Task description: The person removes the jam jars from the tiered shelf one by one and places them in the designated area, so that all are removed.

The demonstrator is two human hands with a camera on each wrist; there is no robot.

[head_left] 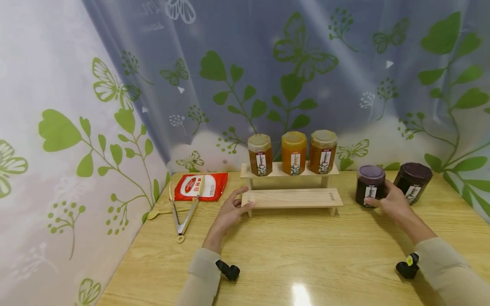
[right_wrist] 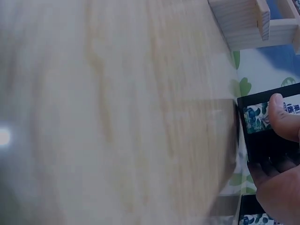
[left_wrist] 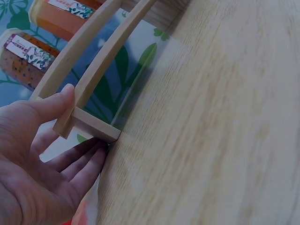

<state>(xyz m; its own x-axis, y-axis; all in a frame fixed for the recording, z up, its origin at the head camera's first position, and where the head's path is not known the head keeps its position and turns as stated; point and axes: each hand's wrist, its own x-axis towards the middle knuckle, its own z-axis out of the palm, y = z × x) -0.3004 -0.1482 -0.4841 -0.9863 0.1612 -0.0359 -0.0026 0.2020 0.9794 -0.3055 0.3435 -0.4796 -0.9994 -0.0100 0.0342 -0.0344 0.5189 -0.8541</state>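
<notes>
A two-step wooden rack (head_left: pixel 292 198) stands at the back of the table, with three amber jars (head_left: pixel 293 153) on its upper step. My left hand (head_left: pixel 231 211) holds the left end of the lower step (left_wrist: pixel 89 123), thumb on top and fingers below. To the right stand two dark jars; my right hand (head_left: pixel 388 200) grips the nearer one, the purple-lidded jar (head_left: pixel 369 185), thumb across its label (right_wrist: pixel 257 117). The second dark jar (head_left: pixel 412 182) stands just right of it, untouched.
A red and white packet (head_left: pixel 200 186), metal tongs (head_left: pixel 186 218) and a wooden spoon (head_left: pixel 162 212) lie at the left of the wooden table (head_left: pixel 306 255). A leaf-patterned curtain (head_left: pixel 268 76) hangs close behind and to the left.
</notes>
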